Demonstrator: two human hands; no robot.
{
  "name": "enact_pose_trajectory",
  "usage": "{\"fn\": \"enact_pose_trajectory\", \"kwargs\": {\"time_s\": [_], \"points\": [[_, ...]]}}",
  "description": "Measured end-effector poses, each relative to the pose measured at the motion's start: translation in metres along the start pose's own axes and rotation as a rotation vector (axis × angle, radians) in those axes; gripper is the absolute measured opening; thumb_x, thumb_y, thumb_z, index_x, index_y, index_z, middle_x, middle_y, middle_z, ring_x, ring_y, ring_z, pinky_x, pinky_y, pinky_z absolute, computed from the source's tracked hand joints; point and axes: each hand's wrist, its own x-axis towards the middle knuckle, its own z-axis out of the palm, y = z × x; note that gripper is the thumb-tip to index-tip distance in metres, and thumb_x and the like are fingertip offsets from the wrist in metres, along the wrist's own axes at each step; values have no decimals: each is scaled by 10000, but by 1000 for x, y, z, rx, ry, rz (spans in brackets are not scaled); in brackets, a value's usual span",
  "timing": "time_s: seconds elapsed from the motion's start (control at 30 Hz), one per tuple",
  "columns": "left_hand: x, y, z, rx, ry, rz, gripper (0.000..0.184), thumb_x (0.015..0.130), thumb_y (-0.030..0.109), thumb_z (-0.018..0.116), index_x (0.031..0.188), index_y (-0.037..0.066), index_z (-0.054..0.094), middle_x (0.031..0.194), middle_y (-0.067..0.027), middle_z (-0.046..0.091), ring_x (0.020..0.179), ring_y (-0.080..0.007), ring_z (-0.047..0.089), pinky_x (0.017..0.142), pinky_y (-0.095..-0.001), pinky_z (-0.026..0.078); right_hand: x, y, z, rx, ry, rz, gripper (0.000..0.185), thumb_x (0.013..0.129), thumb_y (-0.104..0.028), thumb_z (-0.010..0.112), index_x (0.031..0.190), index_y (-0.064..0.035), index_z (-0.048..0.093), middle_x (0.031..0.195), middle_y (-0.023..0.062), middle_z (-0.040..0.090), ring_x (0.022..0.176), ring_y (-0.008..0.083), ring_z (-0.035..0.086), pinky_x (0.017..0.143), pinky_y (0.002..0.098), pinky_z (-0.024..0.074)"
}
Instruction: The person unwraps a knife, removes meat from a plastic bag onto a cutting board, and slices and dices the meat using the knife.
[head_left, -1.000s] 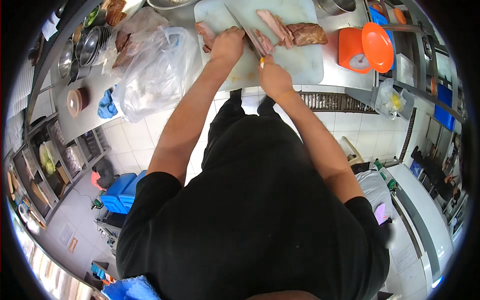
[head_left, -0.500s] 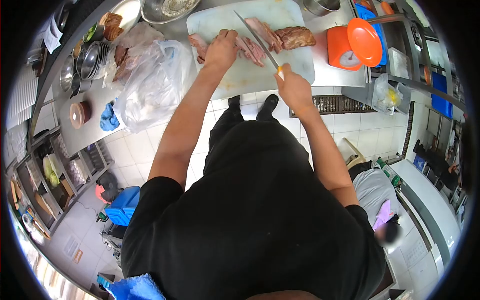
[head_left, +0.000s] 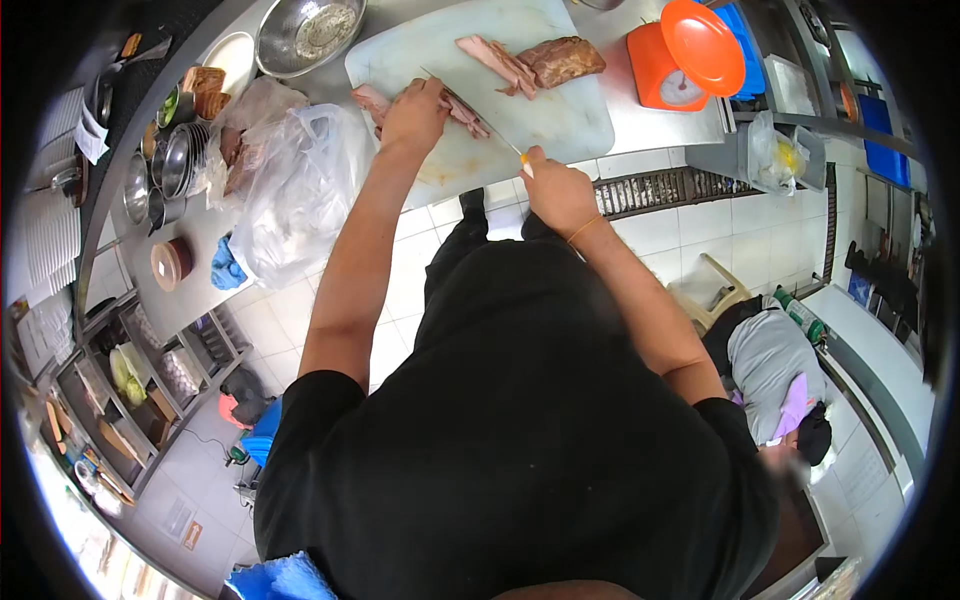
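Note:
On a white cutting board (head_left: 500, 165) lie pieces of cooked meat. My right hand (head_left: 560, 195) is wrapped round the handle of a knife (head_left: 500, 143), whose blade points up and left beside the sliced meat (head_left: 465, 117). Fingers bent, my left hand (head_left: 414, 118) presses on the meat, with one piece (head_left: 370, 100) showing to its left. Farther back on the board are a cut slab (head_left: 497, 62) and a larger browned chunk (head_left: 565, 62), near each other.
Right of the board stands an orange scale (head_left: 660, 75) with a round pan. Plastic bags (head_left: 300, 190) and a metal bowl (head_left: 310, 35) are on the left. A person in grey (head_left: 770, 355) is at the lower right.
The view has shifted, so the board sits farther left. The knife has moved away from the slab and now lies along the sliced meat by my left hand.

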Motion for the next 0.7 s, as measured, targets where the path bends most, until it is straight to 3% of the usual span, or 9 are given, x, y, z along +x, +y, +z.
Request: {"fn": "enact_pose_trajectory", "kwargs": {"time_s": [0.1,0.17,0.3,0.4,0.5,0.7], "points": [[-4,1,-6,-1,-18,22,352,885,119,784,1210,85,654,1288,-159,666,1245,-382,644,1031,-508,532,-7,4,-19,8,9,58,322,1058,-293,586,1213,-12,564,910,212,753,842,420,743,731,558,571],[1,6,-8,82,93,83,362,894,87,741,1249,97,670,1322,-137,662,1266,-358,637,1062,-499,515,-16,15,-30,12,14,116,322,1049,-301,605,1205,-21,571,879,219,748,827,431,737,729,566,569],[35,25,-12,92,208,205,464,886,9,656,1336,119,663,1416,-118,643,1300,-319,627,1089,-495,506,-45,66,-28,83,136,4,340,1028,-327,652,1181,-32,577,793,237,718,756,473,705,693,583,549],[73,28,-1,125,240,300,472,897,11,644,1357,120,658,1444,-96,639,1348,-305,604,1123,-497,477,-70,88,-32,69,64,11,341,1021,-325,671,1198,-48,581,803,239,719,759,481,697,685,589,534],[94,31,14,220,160,324,493,906,29,653,1388,133,645,1461,-103,636,1379,-298,586,1173,-488,428,-89,99,-33,37,17,67,326,1013,-319,687,1184,-57,599,826,227,726,782,474,698,704,584,534],[92,39,1,294,1,210,412,931,127,702,1338,139,634,1297,-83,714,1284,-291,635,1124,-487,426,-115,99,-32,88,17,170,325,1011,-330,694,1159,-52,613,846,225,733,810,462,705,728,556,549]]}}
